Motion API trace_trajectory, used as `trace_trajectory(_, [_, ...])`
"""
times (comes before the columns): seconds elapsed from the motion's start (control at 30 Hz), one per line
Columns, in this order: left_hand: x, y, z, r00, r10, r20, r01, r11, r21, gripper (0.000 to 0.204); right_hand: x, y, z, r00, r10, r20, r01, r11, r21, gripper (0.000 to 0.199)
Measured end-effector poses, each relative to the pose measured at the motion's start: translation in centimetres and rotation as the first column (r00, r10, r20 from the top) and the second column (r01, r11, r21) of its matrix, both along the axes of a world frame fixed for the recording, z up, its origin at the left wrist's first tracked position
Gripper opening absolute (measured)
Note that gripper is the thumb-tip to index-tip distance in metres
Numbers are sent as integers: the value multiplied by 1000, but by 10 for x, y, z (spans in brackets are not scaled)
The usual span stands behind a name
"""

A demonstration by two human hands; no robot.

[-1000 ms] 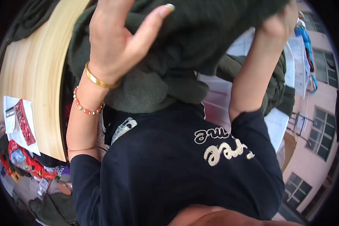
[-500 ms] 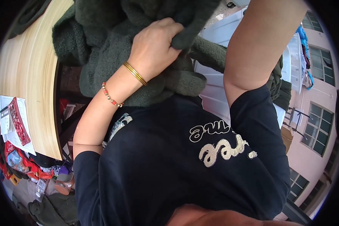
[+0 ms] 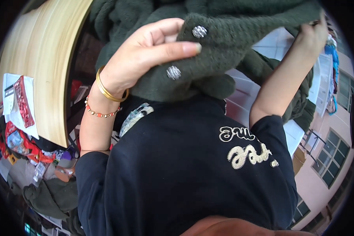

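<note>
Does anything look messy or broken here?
Nothing looks plainly broken or spilled. The messy bit is the colourful jumble at the picture's left, past the end of the pale table: things lie heaped every which way. The dark green knit garment in the left hand shows two shiny buttons and no visible hole.

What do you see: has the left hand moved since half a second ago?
Yes. The left hand has moved leftward, nearer to the right edge of the pale wooden table.
</note>
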State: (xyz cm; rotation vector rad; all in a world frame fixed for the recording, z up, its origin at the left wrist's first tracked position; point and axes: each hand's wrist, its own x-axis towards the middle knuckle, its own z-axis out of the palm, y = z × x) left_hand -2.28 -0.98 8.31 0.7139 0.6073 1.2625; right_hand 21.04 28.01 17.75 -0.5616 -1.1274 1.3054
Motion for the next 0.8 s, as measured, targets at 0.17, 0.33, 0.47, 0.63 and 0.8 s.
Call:
trace_trajectory(0.17, [-14, -3, -34, 952, 213, -219, -239, 966, -100, 20, 17, -31, -109, 952, 130, 276, -97, 987, -130, 24])
trace_trajectory(0.33, [-1, 8, -47, 918, 271, -289, -321, 936, -146, 17, -27, -109, -90, 813, 191, 549, -74, 971, -228, 19])
trace_trajectory(0.47, [4, 18, -39, 932, 263, -249, -317, 926, -207, 15, -57, -129, -87, 708, 461, 536, -347, 887, -305, 23])
trace_trajectory(0.63, [3, 28, -45, 926, 243, -290, -303, 934, -187, 16, -59, -119, -108, 547, 628, 553, -497, 776, -389, 27])
trace_trajectory(0.8, [2, 35, -54, 894, 279, -351, -358, 915, -186, 23, -57, -118, -132, 528, 652, 545, -515, 755, -405, 28])
